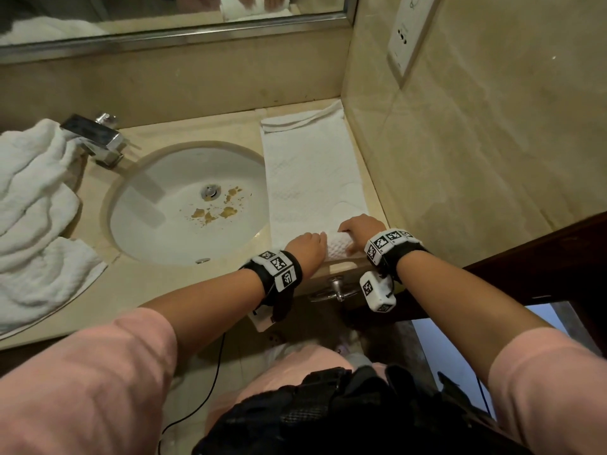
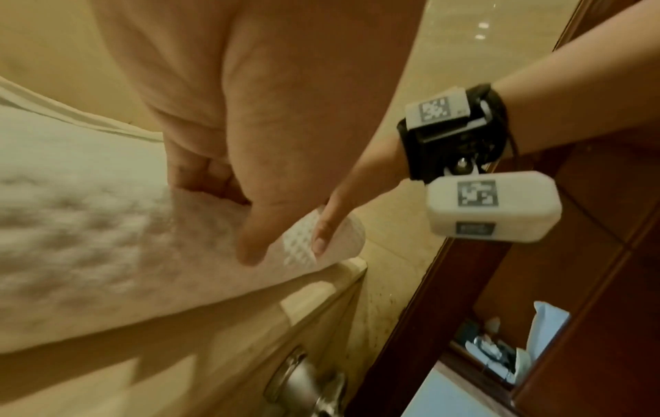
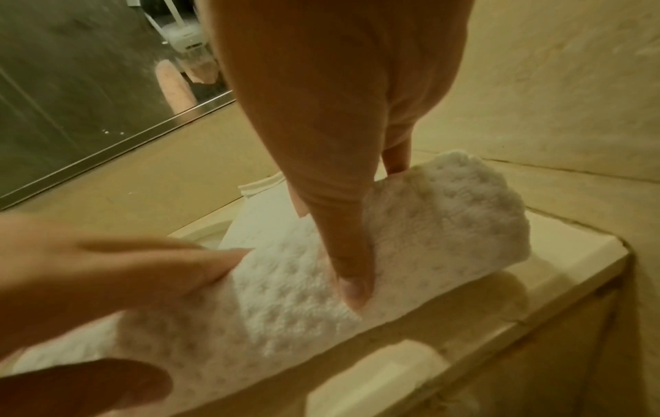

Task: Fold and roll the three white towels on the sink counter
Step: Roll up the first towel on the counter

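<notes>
Beige stone surface carries a barely begun job: both hands' fingers curl around the folded towel's started roll at the near edge, its flat length beyond them unrolled, while crumpled towels far to their left await folding.

Right hand and left hand grip rolled towel at counter edge.
</notes>
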